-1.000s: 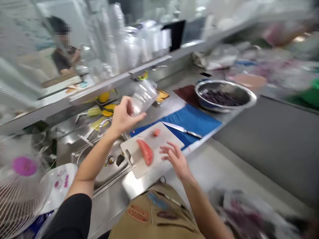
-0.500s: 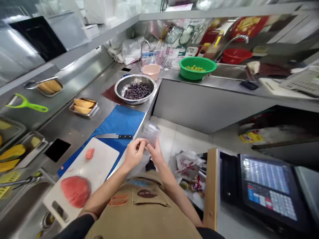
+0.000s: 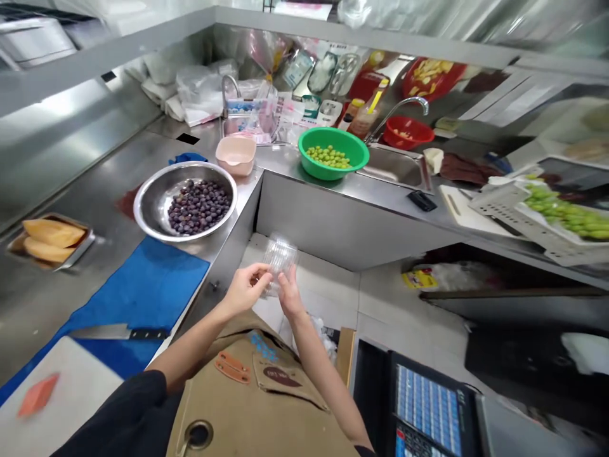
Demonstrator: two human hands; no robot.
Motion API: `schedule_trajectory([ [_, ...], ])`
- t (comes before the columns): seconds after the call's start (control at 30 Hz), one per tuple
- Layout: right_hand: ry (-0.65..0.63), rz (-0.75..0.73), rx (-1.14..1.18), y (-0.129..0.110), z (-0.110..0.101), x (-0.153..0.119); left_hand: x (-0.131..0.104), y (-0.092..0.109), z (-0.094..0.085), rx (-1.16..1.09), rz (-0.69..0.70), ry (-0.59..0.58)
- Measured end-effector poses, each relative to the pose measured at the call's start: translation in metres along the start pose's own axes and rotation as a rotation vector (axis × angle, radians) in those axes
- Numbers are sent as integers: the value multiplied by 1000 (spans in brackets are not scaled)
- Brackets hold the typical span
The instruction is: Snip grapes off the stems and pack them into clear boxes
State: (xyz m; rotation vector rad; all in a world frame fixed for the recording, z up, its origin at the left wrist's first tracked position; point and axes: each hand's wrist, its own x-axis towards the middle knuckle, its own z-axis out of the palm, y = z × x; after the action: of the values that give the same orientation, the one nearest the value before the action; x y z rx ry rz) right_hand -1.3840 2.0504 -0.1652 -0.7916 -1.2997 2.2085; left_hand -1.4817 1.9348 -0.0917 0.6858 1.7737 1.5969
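Note:
Both hands are closed on a clear plastic container [image 3: 281,251], held out in front of my apron above the floor. My left hand [image 3: 246,285] pinches its near left edge with thumb and fingers. On the right side, my right hand [image 3: 290,295] grips it with the thumb on the near face. Ridges or stacked rims run across the plastic; whether it is one piece or several nested ones I cannot tell. To the left, a knife [image 3: 118,332] lies on a blue cloth [image 3: 143,273] beside a white cutting board [image 3: 71,374] bearing a piece of red fruit [image 3: 39,395].
A steel bowl of dark grapes [image 3: 185,202] stands on the left counter near a tray of yellow fruit pieces [image 3: 52,241]. Along the back are a pink basin [image 3: 235,155], a green basin [image 3: 333,155] and a sink [image 3: 394,165]. A keypad machine [image 3: 428,406] sits at lower right.
My view has swung to the right, so the counter items sit further left and a crate of green grapes shows. Both hands still hold the clear plastic, now turned more upright.

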Motion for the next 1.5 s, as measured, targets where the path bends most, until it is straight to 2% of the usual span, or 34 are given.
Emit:
schedule_trajectory([
  [0.13, 48, -10, -39, -11, -32, 76, 84, -13, 25, 101, 46, 22],
  [0.27, 71, -20, -46, -37, -51, 171, 181, -15, 43, 181, 90, 85],
  [0.37, 61, 34, -52, -66, -57, 246, 253, -6, 50, 215, 87, 179],
  [0.47, 46, 100, -31, -90, -58, 316, 315, 7, 52, 214, 64, 233],
  [0.63, -8, 118, 52, -102, -55, 405, 391, 23, 49, 264, 91, 223],
  [0.73, -51, 131, 68, -100, -52, 442, 420, 26, 47, 299, 86, 222],
  [0.87, -128, 169, 83, -96, -52, 480, 446, 24, 44, 331, 39, 266],
  [0.97, -187, 198, 83, -93, -52, 499, 457, 22, 42, 353, -7, 290],
  [1.07, -224, 222, 35, -89, -51, 510, 467, 20, 41, 473, -52, 295],
  [1.23, -147, 244, -72, -83, -46, 520, 489, 18, 38, 777, -115, 247],
  [1.4, -74, 247, -163, -84, -40, 534, 516, 19, 27, 875, -189, 178],
  [1.5, -38, 260, -136, -89, -36, 544, 530, 23, 15, 867, -173, 140],
])
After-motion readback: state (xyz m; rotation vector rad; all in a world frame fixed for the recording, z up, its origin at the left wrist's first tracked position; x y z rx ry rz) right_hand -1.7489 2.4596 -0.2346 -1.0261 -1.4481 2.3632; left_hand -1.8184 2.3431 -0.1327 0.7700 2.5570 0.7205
